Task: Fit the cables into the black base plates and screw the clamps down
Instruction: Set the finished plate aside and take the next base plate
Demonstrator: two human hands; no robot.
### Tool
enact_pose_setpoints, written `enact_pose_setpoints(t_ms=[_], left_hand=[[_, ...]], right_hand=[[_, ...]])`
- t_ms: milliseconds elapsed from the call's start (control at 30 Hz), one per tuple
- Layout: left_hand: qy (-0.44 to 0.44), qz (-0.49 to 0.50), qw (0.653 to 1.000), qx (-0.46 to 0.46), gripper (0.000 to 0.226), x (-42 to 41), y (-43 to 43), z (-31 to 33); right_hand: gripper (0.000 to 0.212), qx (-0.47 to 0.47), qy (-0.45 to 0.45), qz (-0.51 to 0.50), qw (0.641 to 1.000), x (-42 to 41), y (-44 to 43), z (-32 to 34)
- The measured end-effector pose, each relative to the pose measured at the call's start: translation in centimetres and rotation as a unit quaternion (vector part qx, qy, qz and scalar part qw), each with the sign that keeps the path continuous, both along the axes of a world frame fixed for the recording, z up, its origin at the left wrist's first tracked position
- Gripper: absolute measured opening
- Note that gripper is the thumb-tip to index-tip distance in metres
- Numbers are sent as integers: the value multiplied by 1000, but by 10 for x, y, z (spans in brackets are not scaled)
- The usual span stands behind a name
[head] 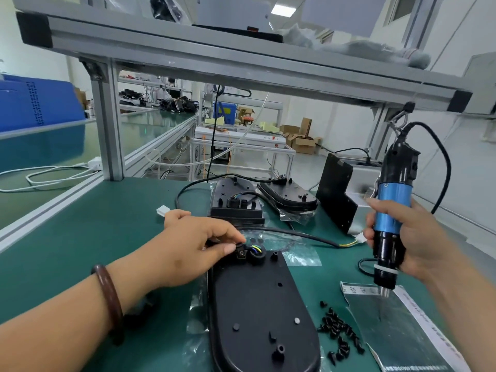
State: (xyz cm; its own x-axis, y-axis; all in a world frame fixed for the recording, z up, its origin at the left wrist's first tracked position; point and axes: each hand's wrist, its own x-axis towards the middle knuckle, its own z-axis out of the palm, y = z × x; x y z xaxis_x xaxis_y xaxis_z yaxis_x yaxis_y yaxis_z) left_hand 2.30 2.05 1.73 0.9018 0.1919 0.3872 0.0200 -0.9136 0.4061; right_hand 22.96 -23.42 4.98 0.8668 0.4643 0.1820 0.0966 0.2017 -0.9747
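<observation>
A black oval base plate [257, 312] lies on the green mat in front of me. At its far end sits a small black clamp [241, 252] with one screw, next to a round grommet where coloured wires of the black cable [303, 234] enter. My left hand [198, 248] pinches the clamp between thumb and fingers. My right hand [405, 240] grips a blue and black electric screwdriver [391, 218], held upright to the right of the plate, with its tip above a silver bag. Loose black screws [338, 334] lie by the plate's right edge.
Two more black base plates [236, 200] with cables stand at the back, and a flat black panel [335, 191] leans beside them. A silver foil bag [397, 326] lies at right. An aluminium frame post [107, 124] rises at back left. A white connector [163, 210] rests on the mat.
</observation>
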Motion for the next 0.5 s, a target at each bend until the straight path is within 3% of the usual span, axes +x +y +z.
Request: enact_pose_setpoints(t_ms=[500], left_hand=[[22,9,998,56,23,6,2,4]], right_hand=[[48,-29,19,9,999,11,-11,-3]])
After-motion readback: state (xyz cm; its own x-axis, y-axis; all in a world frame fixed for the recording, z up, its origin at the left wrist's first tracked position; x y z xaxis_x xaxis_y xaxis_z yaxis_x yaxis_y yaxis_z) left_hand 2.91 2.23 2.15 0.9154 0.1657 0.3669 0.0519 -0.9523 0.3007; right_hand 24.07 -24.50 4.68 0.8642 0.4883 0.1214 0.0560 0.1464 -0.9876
